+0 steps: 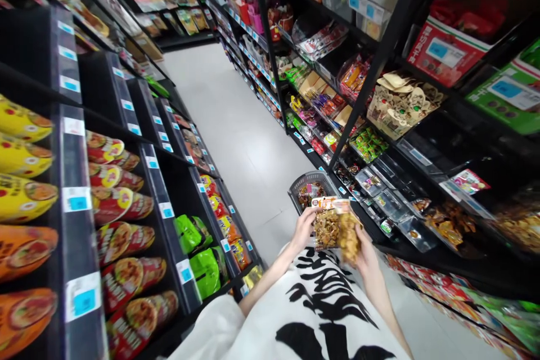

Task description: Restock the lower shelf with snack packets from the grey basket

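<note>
I stand in a shop aisle. My left hand (302, 229) and my right hand (366, 253) both grip a clear snack packet (335, 225) with brown pieces inside and an orange-and-white label on top. Each hand is closed on one side of it, held in front of my black-and-white patterned clothing (320, 304). Just beyond the packet a grey plastic basket (297, 185) sits low on the floor with some packets in it.
Black shelving lines both sides. The left shelves (76, 202) hold yellow, orange and red noodle packs and green bags (198, 253). The right shelves (379, 140) carry boxed and bagged snacks. A pale tiled floor (228, 118) runs down the aisle.
</note>
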The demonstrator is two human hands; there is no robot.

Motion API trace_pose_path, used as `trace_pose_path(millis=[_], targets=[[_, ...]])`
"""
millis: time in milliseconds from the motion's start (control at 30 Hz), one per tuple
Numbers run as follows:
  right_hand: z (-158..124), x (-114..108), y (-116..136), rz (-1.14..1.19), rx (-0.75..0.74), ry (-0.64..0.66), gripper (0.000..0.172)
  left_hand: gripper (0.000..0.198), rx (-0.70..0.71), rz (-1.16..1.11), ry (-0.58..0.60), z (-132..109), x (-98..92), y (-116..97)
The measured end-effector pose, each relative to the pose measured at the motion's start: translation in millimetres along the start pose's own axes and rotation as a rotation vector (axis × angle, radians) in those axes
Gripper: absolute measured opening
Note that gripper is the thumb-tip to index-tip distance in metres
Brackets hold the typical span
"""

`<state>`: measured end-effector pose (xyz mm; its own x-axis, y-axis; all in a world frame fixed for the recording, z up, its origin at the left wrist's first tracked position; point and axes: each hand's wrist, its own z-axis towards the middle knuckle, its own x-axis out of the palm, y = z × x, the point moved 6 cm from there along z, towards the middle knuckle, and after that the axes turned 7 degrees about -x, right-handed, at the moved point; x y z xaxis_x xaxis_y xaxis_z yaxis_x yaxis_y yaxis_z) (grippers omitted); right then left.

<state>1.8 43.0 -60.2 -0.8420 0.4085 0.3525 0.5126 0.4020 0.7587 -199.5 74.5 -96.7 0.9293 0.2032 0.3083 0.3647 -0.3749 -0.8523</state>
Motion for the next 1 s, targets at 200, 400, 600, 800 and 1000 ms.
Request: trace_pose_path(millis=[200, 400, 600, 800, 1000], targets=[[10, 12, -22, -0.043, 0.002, 0.081, 0.044, 0.038, -0.027, -0.039, -0.014, -7, 3.1, 2], [12, 1, -29, -0.032, 0.079, 0.076, 0.045, 0.033, 0.064, 0.043, -0.201, 3, -20.7, 4], [7, -15, -32, -0.121, -0.002, 0.102, 0.047, 0.03, 0.109, 0.098, -0.207, 6, -26.6, -4], [7, -18, -22, -0.278, -0.25, 0.078, 0.048, 0.032, 0.091, 0.119, -0.227, 8, -28.7, -5], [4, -6, 5, -0.039, -0.206, 0.109, 0.056, 0.024, 0.073, 0.134, -0.197, 9, -21.8, -11]])
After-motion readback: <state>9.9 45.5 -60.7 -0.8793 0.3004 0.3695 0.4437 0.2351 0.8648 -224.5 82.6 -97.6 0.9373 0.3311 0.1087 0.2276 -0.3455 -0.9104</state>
